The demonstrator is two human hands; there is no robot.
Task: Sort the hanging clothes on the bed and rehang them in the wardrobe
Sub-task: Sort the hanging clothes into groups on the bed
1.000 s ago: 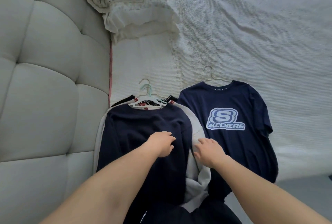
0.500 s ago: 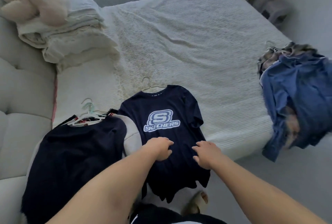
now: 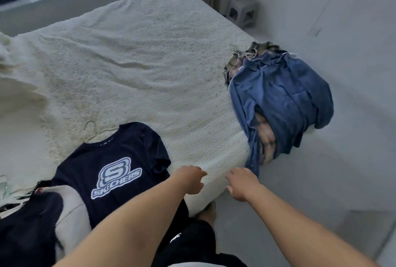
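Note:
A navy Skechers T-shirt (image 3: 111, 172) lies flat on its hanger on the white bed (image 3: 137, 69). To its left sits a stack of hung clothes with a dark navy top (image 3: 27, 230) uppermost. A pile with a blue denim shirt (image 3: 278, 104) on top hangs over the bed's right corner. My left hand (image 3: 188, 179) hovers over the bed edge just right of the T-shirt, fingers loosely curled, holding nothing. My right hand (image 3: 241, 183) is beside it, fingers relaxed and empty, left of the denim pile's hem.
Folded cream bedding (image 3: 15, 86) lies at the left. A small grey stool (image 3: 241, 12) with a round container stands by the curtain past the bed's far corner. Grey floor (image 3: 321, 181) runs along the right side of the bed.
The view has swung right, away from the left stack. Both hands have left the navy T-shirt and moved right over the bed edge, closer to the denim pile.

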